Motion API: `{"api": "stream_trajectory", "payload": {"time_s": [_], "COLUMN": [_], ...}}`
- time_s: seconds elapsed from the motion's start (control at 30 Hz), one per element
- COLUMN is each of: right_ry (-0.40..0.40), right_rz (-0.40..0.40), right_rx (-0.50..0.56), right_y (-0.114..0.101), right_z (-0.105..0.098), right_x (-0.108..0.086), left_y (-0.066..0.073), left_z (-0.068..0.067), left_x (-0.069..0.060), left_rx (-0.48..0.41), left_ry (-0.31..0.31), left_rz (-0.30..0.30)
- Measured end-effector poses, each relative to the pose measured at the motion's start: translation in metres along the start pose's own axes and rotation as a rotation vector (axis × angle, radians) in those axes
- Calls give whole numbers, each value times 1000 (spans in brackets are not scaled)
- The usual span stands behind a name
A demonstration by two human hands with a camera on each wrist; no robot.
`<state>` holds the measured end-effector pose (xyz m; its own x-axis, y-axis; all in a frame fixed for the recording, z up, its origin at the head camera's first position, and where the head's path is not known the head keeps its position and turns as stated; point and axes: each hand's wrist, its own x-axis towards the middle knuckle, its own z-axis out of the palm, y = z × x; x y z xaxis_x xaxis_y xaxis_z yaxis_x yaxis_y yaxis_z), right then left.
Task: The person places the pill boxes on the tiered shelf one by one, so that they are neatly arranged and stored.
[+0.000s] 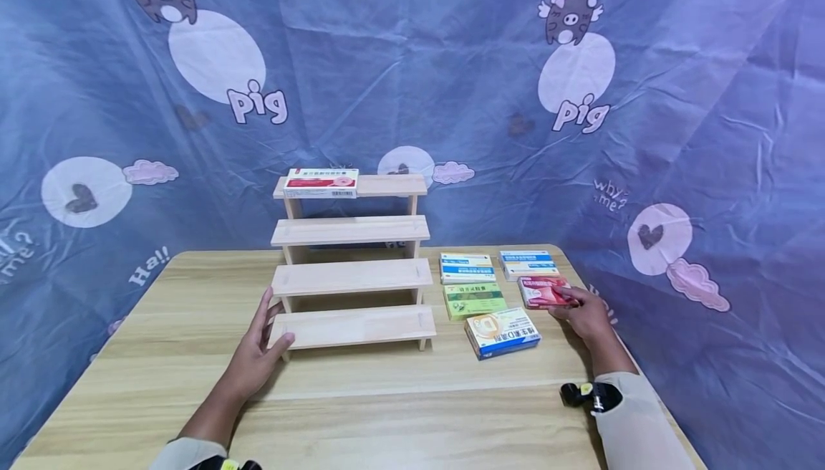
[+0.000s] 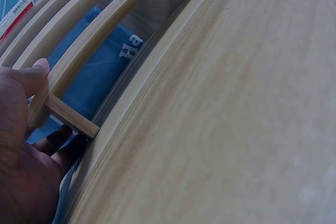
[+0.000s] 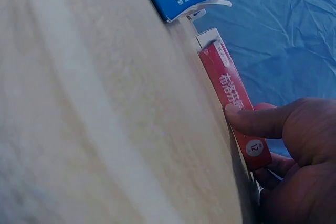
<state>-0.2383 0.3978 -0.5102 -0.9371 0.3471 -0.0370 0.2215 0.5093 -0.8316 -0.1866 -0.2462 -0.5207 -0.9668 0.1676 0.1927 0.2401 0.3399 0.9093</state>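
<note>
Right hand [image 1: 589, 316] pinches a red box [image 1: 536, 292]; left hand [image 1: 258, 355] grips a stepped wooden rack [image 1: 351, 278].
Thumb and fingers close to the red box's thickness at its right end, right of centre, on or barely off the desk [image 1: 412, 413], leaving its printed front mostly uncovered. The left fingers part round the rack's left end, thumb over the lowest step, probably steadying it. Pale wood grain meets blue pig-print cloth [image 1: 412, 97] behind.

A red printed box [image 1: 540, 291], broad face up, sits at right, well apart from a pale four-tiered wooden rack [image 1: 351, 279] standing upright on the counter [image 1: 419, 420].
</note>
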Motion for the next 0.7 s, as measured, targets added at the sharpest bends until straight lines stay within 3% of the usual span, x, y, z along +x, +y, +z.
{"api": "stream_trajectory", "payload": {"time_s": [0.37,0.7], "right_ry": [-58,-49], "right_rz": [-24,-21], "right_rx": [-42,-77], "right_y": [0,0], "right_z": [-1,-3], "right_x": [3,1], "left_y": [2,1], "left_z": [-1,-1], "left_x": [-1,0], "left_rx": [5,-1], "left_ry": [3,0], "left_rz": [0,0]}}
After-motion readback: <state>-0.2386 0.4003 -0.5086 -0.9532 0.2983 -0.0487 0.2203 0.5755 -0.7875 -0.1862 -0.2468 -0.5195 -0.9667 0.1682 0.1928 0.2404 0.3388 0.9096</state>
